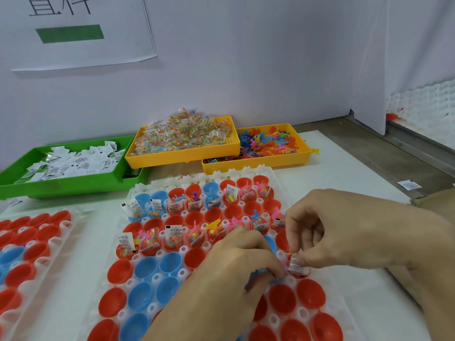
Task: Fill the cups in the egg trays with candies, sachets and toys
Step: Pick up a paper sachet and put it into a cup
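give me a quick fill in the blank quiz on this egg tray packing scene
1. The white sachets lie in a ____ bin.
2. The candy packets are heaped in a ____ bin.
3. The right hand pinches a ____ over a red cup.
4. The empty cups are red or ____.

Missing words: green; yellow; sachet; blue

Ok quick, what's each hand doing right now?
Left hand: fingers curled round a blue toy.
Right hand: fingers pinch a white sachet into a red cup.
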